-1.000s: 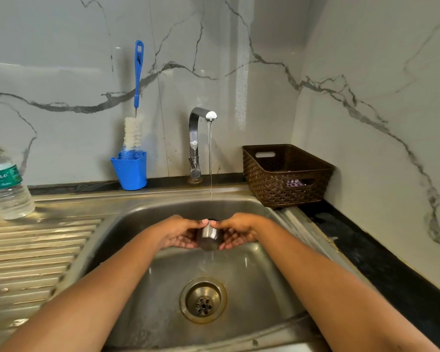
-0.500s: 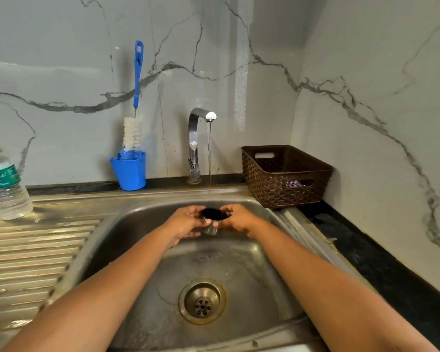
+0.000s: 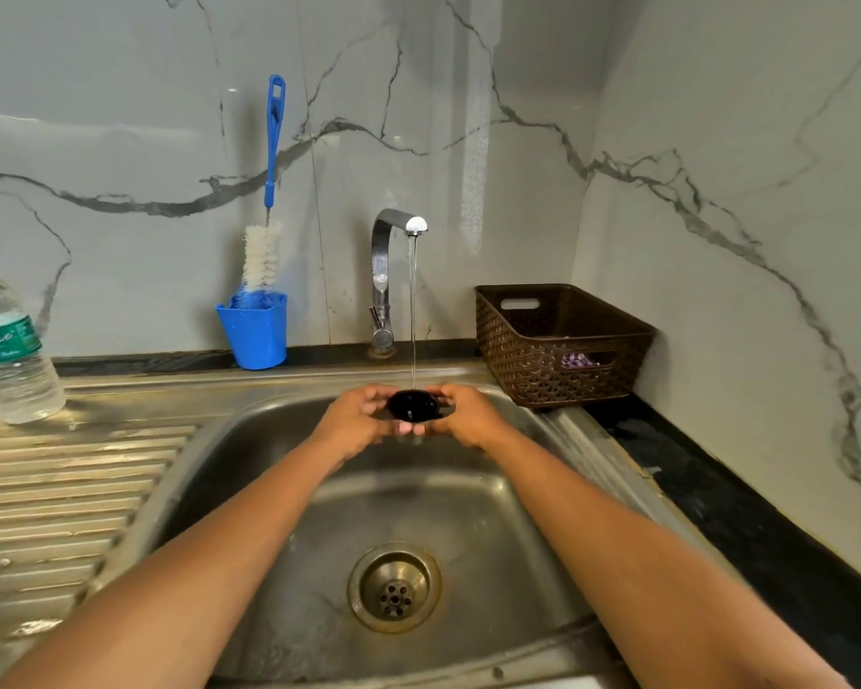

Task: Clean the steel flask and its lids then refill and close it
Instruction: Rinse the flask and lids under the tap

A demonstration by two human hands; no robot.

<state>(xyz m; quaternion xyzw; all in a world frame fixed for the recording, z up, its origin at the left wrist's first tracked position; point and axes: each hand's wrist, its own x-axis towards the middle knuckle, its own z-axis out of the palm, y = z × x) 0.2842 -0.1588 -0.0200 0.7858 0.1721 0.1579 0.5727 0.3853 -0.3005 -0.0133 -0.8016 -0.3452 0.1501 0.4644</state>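
Lid (image 3: 412, 406) first: it is held over the back of the sink (image 3: 473, 514), right under the thin stream (image 3: 412, 315) from the tap (image 3: 382, 271), and the water lands on its dark round face. That face points up and a little toward me, so I judge its short axis close to upright. Its sides are hidden by fingers.

My left hand (image 3: 356, 421) grips it from the left and my right hand (image 3: 469, 416) from the right. Both have fingers curled round its edge, the tips nearly meeting on my side of it. The lid lies squarely between the two hands, neither one nearer.

I read this as the rinse of one lid, with refilling and closing yet to do. I cannot find the flask anywhere in view.

The next move, as I judge it, is tipping the water out, and that turns on the upright axis: roll the face toward me and down, to the drain (image 3: 394, 586) below. For setting the lid down, the drainboard (image 3: 61, 489) is on the left hand's side and the basket (image 3: 557, 385) on the right's. A wet lid may slip once one hand lets go.

Further out, a brush (image 3: 270, 156) stands in a blue cup (image 3: 254, 335) left of the tap, and a bottle (image 3: 8, 350) sits far left.
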